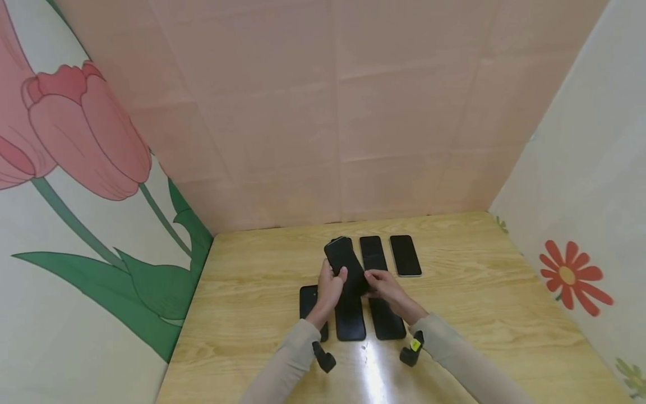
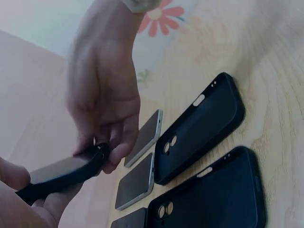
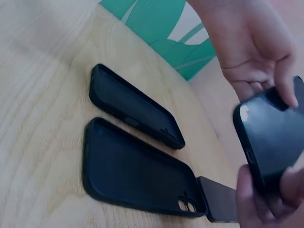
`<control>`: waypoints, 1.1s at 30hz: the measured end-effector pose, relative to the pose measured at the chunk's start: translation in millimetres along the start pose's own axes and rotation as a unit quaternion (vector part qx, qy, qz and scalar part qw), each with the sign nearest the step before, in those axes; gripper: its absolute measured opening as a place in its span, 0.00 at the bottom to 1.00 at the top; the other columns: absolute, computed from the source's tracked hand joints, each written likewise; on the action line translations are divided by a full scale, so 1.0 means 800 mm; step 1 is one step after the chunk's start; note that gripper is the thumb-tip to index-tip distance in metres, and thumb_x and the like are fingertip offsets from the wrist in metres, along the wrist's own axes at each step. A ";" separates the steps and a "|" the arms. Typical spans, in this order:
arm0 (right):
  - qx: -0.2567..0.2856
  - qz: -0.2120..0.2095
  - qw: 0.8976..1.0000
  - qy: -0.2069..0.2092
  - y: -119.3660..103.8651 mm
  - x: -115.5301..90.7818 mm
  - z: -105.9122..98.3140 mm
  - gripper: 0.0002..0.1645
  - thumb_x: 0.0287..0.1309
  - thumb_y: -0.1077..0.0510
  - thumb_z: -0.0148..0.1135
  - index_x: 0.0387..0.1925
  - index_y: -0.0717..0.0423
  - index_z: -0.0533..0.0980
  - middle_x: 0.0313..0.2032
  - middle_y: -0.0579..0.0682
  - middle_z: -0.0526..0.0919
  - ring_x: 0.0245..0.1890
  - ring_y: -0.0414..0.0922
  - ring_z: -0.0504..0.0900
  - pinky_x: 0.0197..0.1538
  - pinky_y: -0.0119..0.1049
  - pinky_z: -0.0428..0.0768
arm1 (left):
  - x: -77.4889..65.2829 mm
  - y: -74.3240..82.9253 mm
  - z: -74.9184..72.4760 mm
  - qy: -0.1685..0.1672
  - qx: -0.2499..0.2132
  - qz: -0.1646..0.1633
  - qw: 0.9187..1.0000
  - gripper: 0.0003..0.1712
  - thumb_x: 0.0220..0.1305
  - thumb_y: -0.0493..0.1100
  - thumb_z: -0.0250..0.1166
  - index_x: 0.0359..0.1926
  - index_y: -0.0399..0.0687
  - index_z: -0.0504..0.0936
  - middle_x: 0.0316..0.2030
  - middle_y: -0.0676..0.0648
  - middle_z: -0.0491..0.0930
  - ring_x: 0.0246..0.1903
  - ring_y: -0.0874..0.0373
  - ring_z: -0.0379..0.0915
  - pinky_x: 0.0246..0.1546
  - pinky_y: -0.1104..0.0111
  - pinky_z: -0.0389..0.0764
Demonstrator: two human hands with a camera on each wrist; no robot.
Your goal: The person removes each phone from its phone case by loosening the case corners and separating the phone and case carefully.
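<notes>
Both hands hold a phone with a black phone case around it, raised over the table and tilted. My left hand grips one long side, its thumb lying over the dark screen. At the lower end, my right hand pinches the case's corner between thumb and fingers. The right wrist view shows the glossy screen framed by the black rim. In the left wrist view, the case edge looks bent near the right fingers.
On the wooden table lie several black cases, left, middle and right, open side up. Beyond them lie a phone and a silver-edged phone. Another is partly hidden behind the held one. Walls enclose the back and sides.
</notes>
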State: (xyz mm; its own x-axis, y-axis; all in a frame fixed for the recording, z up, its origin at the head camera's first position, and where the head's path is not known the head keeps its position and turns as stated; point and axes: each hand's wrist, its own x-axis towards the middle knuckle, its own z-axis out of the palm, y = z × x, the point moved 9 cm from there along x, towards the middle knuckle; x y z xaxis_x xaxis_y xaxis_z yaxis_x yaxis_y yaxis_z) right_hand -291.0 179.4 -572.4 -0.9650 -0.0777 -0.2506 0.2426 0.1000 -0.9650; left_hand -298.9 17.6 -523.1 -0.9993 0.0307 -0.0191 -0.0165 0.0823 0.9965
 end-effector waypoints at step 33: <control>0.005 0.012 0.997 0.072 -0.001 0.003 -0.005 0.19 0.73 0.68 0.40 0.22 0.61 0.66 0.24 0.51 0.70 0.26 0.45 0.75 0.36 0.48 0.83 | -0.006 -0.001 0.012 -0.005 -0.049 -0.022 0.999 0.19 0.70 0.34 0.58 0.60 0.42 0.72 0.50 0.42 0.79 0.44 0.50 0.79 0.44 0.57 0.79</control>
State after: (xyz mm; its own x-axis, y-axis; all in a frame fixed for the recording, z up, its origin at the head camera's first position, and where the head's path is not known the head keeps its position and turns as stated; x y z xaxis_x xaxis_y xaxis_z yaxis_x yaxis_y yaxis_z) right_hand -293.6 182.8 -571.7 -0.9631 0.0676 -0.2604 0.2658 0.0897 -0.9598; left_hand -293.9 26.7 -524.8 -0.9972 0.0401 -0.0632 -0.0638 -0.0140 0.9979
